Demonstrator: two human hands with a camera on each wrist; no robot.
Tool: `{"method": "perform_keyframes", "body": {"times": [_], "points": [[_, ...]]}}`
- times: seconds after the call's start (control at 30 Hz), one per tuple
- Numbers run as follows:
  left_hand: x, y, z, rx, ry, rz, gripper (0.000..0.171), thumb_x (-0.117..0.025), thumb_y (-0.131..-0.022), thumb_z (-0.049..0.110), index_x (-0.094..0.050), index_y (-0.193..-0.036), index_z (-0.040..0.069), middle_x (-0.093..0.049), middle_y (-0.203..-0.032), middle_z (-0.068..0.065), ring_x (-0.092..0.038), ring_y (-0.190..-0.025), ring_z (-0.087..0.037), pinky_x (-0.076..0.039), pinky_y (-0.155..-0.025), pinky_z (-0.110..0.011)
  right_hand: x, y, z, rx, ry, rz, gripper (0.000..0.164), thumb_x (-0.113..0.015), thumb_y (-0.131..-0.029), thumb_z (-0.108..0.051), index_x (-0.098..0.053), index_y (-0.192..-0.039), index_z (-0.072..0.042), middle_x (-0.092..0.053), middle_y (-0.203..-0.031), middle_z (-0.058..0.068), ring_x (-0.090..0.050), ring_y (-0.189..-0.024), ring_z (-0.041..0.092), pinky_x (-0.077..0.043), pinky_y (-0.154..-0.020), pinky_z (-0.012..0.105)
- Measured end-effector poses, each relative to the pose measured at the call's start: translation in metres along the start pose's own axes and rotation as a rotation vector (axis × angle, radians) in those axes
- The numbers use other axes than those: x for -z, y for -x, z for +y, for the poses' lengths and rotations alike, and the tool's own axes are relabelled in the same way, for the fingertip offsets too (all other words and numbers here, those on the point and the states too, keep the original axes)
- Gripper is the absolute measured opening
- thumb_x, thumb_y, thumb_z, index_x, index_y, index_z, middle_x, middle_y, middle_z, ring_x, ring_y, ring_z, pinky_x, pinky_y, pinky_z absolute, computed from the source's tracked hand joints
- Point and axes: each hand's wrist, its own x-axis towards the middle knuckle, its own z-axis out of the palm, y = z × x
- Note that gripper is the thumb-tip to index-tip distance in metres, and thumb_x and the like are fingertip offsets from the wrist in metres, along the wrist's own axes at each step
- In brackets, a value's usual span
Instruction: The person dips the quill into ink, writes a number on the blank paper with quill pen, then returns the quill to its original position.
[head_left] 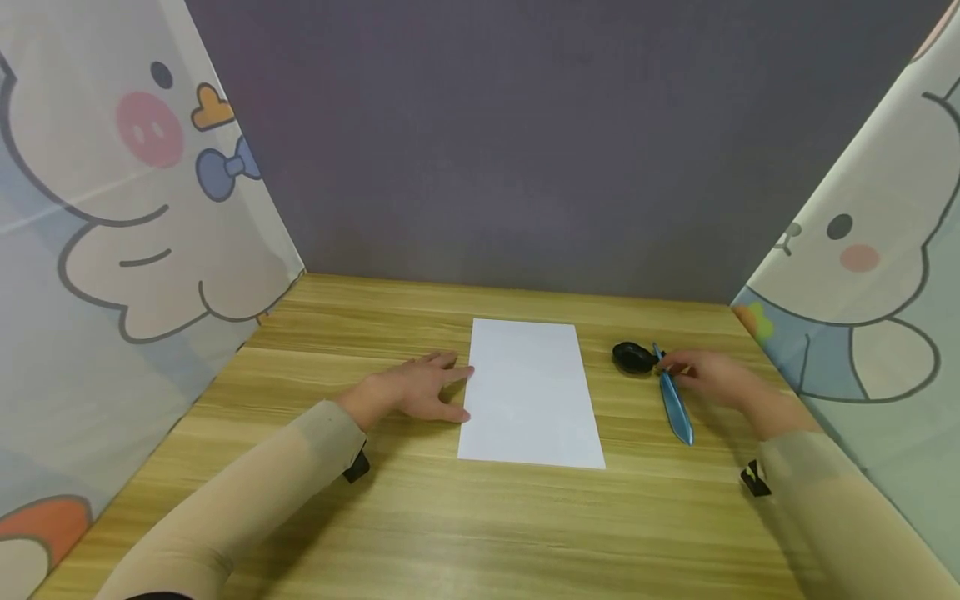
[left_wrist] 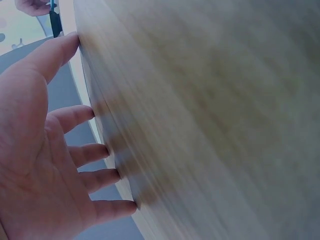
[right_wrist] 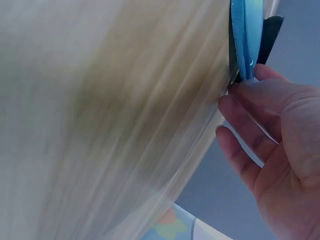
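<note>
A white sheet of paper (head_left: 529, 396) lies flat on the wooden table. My left hand (head_left: 423, 387) rests at its left edge, fingers spread, with thumb and forefinger tips touching the sheet; in the left wrist view the spread fingertips (left_wrist: 114, 174) meet the tabletop. On the right, my right hand (head_left: 708, 377) pinches a slim blue feather-shaped object (head_left: 677, 408) near its narrow end. The right wrist view shows its glossy, ridged blue surface (right_wrist: 247, 35) above the thumb and forefinger. Just left of that hand is a black rounded object (head_left: 633, 357), whose kind I cannot tell.
The wooden table (head_left: 480, 533) runs back to a dark grey panel (head_left: 495, 150). Cloth walls with cartoon animals flank it on the left (head_left: 150, 275) and the right (head_left: 885, 275). Small black pieces show at both wrists, below the sleeves.
</note>
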Motion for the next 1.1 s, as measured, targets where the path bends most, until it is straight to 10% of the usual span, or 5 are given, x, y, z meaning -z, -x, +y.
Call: {"method": "perform_keyframes", "body": {"times": [0.6,1.1], "points": [[0.0,0.0,0.001,0.004,0.004,0.005,0.09,-0.062,-0.103,0.07,-0.029,-0.176,0.03,-0.015,-0.185,-0.016,-0.014,-0.17,-0.048,-0.02,-0.134,-0.072,-0.006,-0.007,-0.003,0.057,0.166,0.029,0.031,-0.064,-0.099,0.007,-0.08,-0.12,-0.01,-0.073,-0.111,0.016,-0.07,-0.088,0.026,-0.059,-0.075,0.045],[0.002,0.002,0.002,0.013,0.013,-0.004,0.089,-0.062,-0.104,0.069,-0.028,-0.176,0.03,-0.013,-0.185,-0.016,-0.013,-0.17,-0.05,-0.019,-0.134,-0.072,0.0,0.007,-0.001,0.083,0.062,0.136,0.023,-0.079,-0.099,-0.002,-0.076,-0.122,-0.002,-0.076,-0.104,0.005,-0.074,-0.091,0.025,-0.062,-0.077,0.039]]}}
